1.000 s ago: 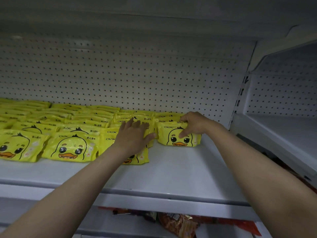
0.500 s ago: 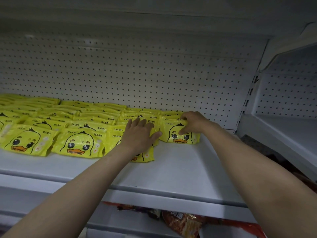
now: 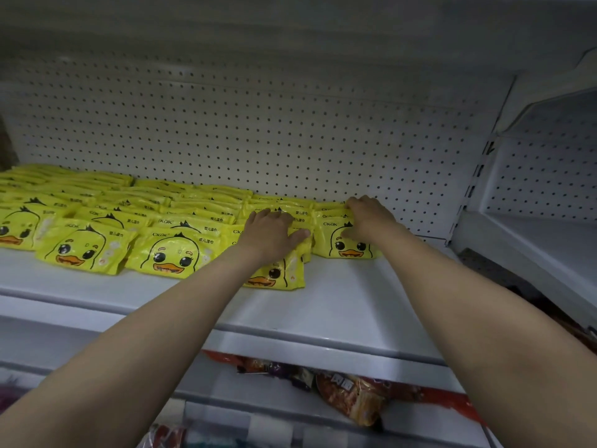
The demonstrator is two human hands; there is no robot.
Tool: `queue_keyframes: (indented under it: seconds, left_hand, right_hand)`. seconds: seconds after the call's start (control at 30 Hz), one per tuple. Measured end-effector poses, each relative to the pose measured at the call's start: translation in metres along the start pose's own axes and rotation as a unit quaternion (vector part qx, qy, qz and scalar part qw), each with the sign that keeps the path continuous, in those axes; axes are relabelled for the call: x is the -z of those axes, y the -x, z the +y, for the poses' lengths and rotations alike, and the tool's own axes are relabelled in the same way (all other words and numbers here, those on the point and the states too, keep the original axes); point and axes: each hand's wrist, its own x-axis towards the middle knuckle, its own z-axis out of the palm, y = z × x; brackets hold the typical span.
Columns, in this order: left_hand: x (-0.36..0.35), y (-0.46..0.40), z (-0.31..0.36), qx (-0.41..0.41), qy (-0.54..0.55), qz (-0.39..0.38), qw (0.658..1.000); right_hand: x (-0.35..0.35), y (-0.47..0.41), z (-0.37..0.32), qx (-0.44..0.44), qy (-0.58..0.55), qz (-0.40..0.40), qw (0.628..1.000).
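Both hands sit almost where they were a second ago, and the changes are small. The left hand [image 3: 273, 236] stays flat on the front pack [image 3: 279, 278] of its row. Its grip is spread, the fingers straight and pointing toward the pegboard [image 3: 290, 134], the thumb out to the right. That thumb now meets the edge of the rightmost pack [image 3: 349, 247]; a second ago it stopped just short. The right hand [image 3: 368, 221] keeps its place at the top of the rightmost pack, fingers curled over the edge and thumb down on the printed face, so its grip pinches the pack. The pack leans back at the right end of the yellow duck packs [image 3: 174, 250] on the shelf [image 3: 355, 312], just beside the left hand's row and set further back than the front pack. We judge the work to be squaring up this last row: the gap to its neighbour has closed, but the fronts do not yet line up. Most of the apparent shift is our own head moving. A snack bag [image 3: 352, 396] lies on the tier below.
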Motion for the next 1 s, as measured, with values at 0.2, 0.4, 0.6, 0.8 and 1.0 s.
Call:
queue_keyframes:
  seconds: [0.2,0.4,0.6,0.8,1.0]
  left_hand:
    - [0.050,0.022,-0.048,0.041,0.062,0.042,0.996]
    - [0.110,0.077,-0.123,0.074,0.071,0.106,0.989]
    - [0.159,0.169,-0.216,0.111,0.038,0.158,0.980]
    - [0.189,0.273,-0.308,0.121,0.005,0.214,0.969]
    - [0.210,0.363,-0.382,0.160,-0.039,0.233,0.958]
  right_hand:
    - [0.040,0.007,-0.076,0.053,-0.001,0.002,0.999]
    - [0.066,0.035,-0.187,0.137,-0.100,0.054,0.984]
    - [0.072,0.082,-0.307,0.206,-0.172,0.086,0.959]
    - [0.056,0.135,-0.426,0.290,-0.214,0.118,0.926]
    - [0.035,0.168,-0.528,0.351,-0.223,0.096,0.904]
